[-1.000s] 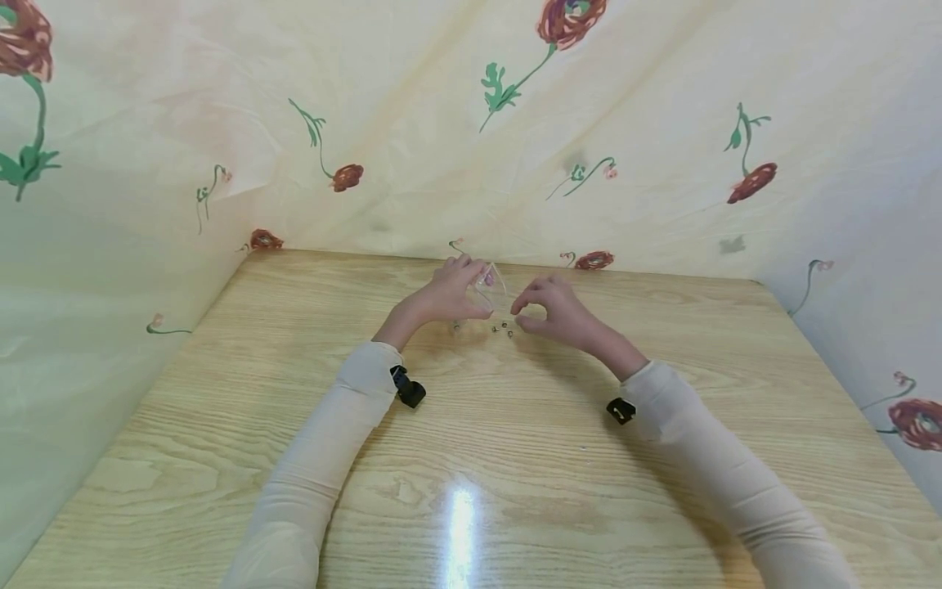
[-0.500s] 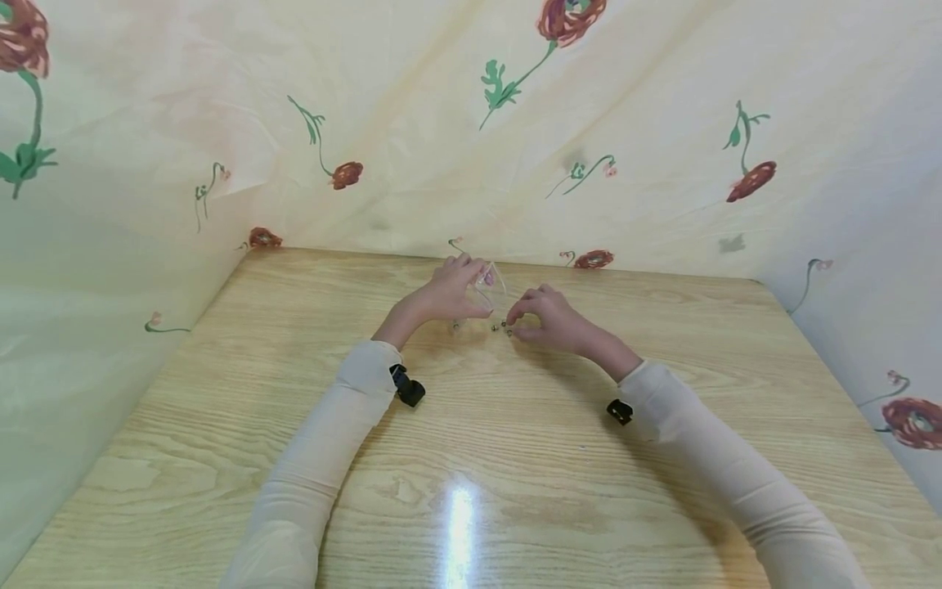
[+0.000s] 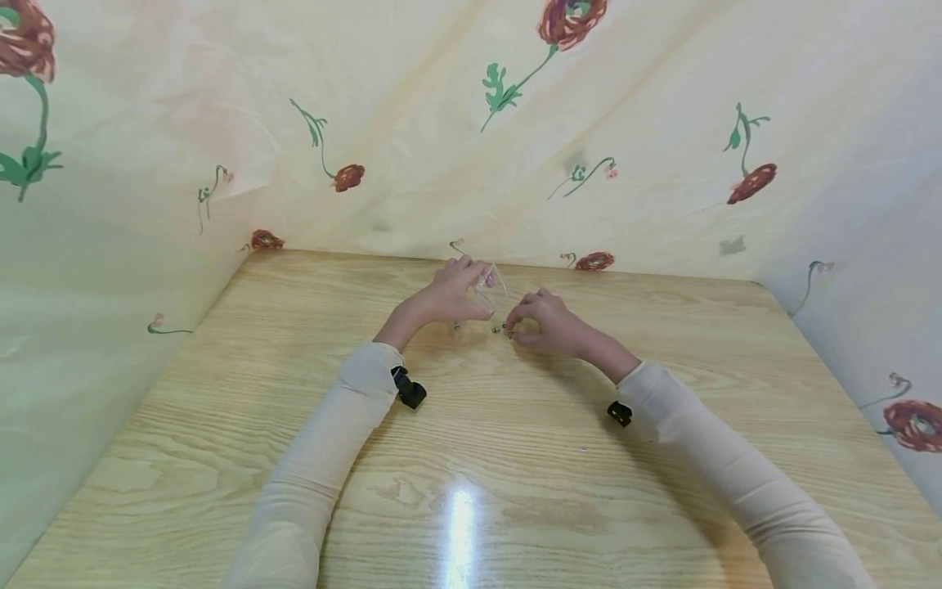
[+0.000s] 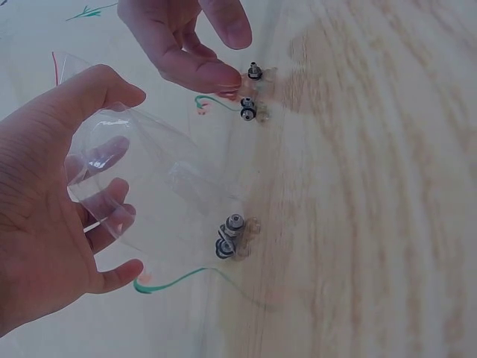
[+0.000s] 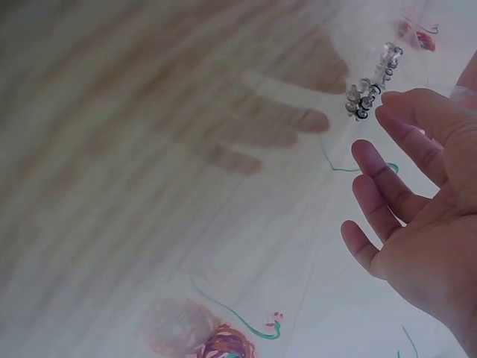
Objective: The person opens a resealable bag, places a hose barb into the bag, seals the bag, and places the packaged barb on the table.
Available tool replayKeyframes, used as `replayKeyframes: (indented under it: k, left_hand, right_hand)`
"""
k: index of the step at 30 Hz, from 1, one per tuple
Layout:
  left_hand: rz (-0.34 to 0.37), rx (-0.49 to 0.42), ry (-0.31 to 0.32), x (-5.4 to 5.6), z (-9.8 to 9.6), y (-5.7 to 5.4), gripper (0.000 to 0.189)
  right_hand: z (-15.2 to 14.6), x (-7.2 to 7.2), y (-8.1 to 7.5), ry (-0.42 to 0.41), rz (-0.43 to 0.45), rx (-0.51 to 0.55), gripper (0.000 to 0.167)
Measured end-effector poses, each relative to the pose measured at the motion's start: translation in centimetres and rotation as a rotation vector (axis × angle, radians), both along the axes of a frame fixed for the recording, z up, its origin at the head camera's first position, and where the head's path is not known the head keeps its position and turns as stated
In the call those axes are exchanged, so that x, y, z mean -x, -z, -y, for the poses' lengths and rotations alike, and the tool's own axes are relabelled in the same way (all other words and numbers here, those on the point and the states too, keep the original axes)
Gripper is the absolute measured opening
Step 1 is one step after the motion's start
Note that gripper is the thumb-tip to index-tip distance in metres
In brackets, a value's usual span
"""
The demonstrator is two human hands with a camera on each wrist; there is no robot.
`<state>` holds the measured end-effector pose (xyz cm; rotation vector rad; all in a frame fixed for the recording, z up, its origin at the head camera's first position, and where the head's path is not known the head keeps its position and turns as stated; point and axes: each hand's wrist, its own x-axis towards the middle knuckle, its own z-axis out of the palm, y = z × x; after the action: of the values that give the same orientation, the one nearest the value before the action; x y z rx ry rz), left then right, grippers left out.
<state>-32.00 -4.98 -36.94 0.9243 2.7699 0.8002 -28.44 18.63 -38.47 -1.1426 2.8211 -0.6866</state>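
My left hand [image 3: 462,288] grips a small clear plastic bag [image 3: 491,286] just above the wooden table [image 3: 515,458] at its far middle. In the left wrist view the hand [image 4: 82,201] curls round the bag [image 4: 149,175], whose mouth points at the table. Several small metal screws [image 3: 500,330] lie on the wood: a pair [image 4: 232,237] by the bag and others [image 4: 251,110] farther on. My right hand [image 3: 521,321] reaches down to them. Its thumb and forefinger [image 4: 216,73] are apart beside one screw. In the right wrist view the hand [image 5: 387,149] is empty, close to the screws [image 5: 364,98].
Flowered cloth [image 3: 441,147] walls the table at the back and both sides. Black wrist cameras [image 3: 409,389] sit on both cream sleeves. Bare wood stretches from my forearms to the near edge.
My right hand has moved left and down onto the screws, its fingertips now at them. The left hand and the bag have stayed put.
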Motion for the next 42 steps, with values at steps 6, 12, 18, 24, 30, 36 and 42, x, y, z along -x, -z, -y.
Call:
replayKeyframes:
  k: [6,12,18,24,30,36,42]
  left_hand:
    - [0.023,-0.006,-0.003,-0.05,-0.06,0.00,0.075]
    - [0.035,-0.003,-0.014,-0.17,-0.04,-0.18,0.077]
    - [0.044,0.007,-0.017,-0.26,0.00,-0.23,0.078]
    - [0.043,0.004,-0.014,-0.11,-0.06,-0.04,0.077]
    - [0.038,0.005,-0.016,-0.04,-0.11,0.04,0.078]
    - [0.040,-0.003,-0.012,-0.04,-0.08,0.08,0.080]
    - [0.037,-0.007,-0.010,-0.06,-0.07,0.17,0.080]
  right_hand:
    - [0.03,0.03,0.08,-0.008,-0.012,-0.021,0.012]
    - [0.00,0.07,0.09,-0.006,-0.034,-0.031,0.012]
    - [-0.03,0.17,0.23,-0.004,-0.051,-0.048,0.014]
    - [-0.13,0.28,0.31,-0.003,-0.043,-0.073,0.015]
    - [-0.15,0.26,0.24,0.006,-0.026,-0.102,0.013]
    - [-0.18,0.10,0.25,0.012,-0.002,-0.102,0.011]
    - [-0.06,-0.02,0.40,0.025,-0.009,-0.105,0.005]
